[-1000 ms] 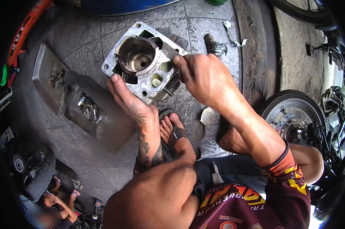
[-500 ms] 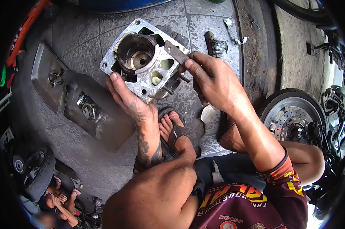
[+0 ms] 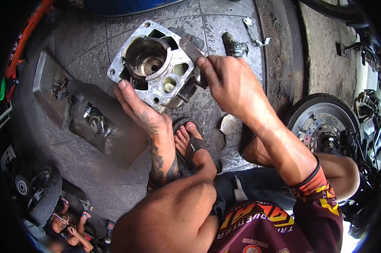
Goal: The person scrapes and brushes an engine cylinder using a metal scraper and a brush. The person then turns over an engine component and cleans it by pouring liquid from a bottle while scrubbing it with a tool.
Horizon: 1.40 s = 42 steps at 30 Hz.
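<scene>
An engine cylinder block (image 3: 162, 89) is held up over the floor, its flat flange and round bore facing me. My left hand (image 3: 136, 109) grips its lower left side, thumb on the flange edge near a dark opening. In my right hand (image 3: 234, 86) is a flat metal scraper (image 3: 190, 50), pinched between thumb and curled fingers. The blade lies against the right edge of the flange. Two studs, one of them a threaded stud (image 3: 183, 98), stick out from the block's lower right, below my right fingers.
On the tiles at left lie a metal tray (image 3: 42, 84) and a dark casing (image 3: 125, 145) with parts inside. A dark ridged part (image 3: 237, 47) and a crumpled scrap (image 3: 254, 33) lie beyond my right hand. A wheel (image 3: 323, 126) stands at right. Another person (image 3: 70, 230) sits at lower left.
The scraper has shifted slightly up and left along the flange edge. My right hand has turned, its fingers more curled. The block sits slightly further left in view, still in my left hand.
</scene>
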{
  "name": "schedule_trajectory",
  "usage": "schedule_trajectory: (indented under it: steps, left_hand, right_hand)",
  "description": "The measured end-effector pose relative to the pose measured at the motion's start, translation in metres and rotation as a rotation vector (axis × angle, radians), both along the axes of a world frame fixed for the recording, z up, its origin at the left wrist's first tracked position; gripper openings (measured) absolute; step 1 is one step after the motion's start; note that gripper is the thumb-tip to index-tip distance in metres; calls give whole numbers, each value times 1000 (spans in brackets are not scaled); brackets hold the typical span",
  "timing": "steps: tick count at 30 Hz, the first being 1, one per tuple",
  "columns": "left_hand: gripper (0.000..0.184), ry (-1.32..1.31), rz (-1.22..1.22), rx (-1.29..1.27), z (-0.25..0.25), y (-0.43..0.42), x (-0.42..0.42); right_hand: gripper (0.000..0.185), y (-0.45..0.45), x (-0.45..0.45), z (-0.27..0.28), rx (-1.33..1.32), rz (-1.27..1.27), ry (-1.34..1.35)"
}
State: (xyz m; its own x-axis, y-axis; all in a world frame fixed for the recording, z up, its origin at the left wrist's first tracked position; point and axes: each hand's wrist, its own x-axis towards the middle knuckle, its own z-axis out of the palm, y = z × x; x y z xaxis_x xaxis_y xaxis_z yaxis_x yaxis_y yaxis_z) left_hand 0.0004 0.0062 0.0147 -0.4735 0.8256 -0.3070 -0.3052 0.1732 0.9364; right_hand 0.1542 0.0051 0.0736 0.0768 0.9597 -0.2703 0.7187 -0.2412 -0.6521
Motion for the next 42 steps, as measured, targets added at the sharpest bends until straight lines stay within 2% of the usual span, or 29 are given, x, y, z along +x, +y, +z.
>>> schedule_trajectory:
  steps: [3, 5, 7, 11, 14, 16, 19, 27, 29, 33, 38, 42]
  left_hand:
    - [78, -15, -14, 6, -2, -1, 0]
    - [79, 4, -2, 11, -3, 0, -1]
    - [81, 2, 22, -23, -1, 0, 2]
    - [82, -2, 16, -20, -3, 0, -1]
    - [82, 5, 6, 14, -4, -3, 0]
    - [81, -63, -30, 5, 0, -1, -1]
    - [80, 14, 3, -3, -3, -2, -1]
    - [82, -35, -10, -8, -5, 0, -3]
    - [83, -41, -2, -7, -6, 0, -3]
    - [84, -54, -4, -21, -2, 0, 0]
    - [84, -60, -23, -8, -1, -1, 0]
    - [83, -13, 16, -32, 0, -1, 1]
  right_hand:
    - [37, -13, -15, -6, 47, 13, 66]
    - [35, -10, -2, 1, -66, 59, 59]
    - [35, -3, 6, -1, -2, 16, 41]
    - [35, -15, -4, -5, -15, 114, 78]
    - [35, -8, 2, 1, -85, 92, 33]
    - [33, -7, 2, -6, -34, 66, 48]
    - [33, -13, -3, -2, -54, 97, 63]
    - [33, -20, -6, -3, -33, 105, 53]
    - [32, -13, 1, -3, 13, 41, 106]
    - [31, -21, -7, -1, -13, 143, 77]
    - [32, -7, 4, -3, -51, 45, 82]
    - [33, -23, -7, 2, -38, 152, 51]
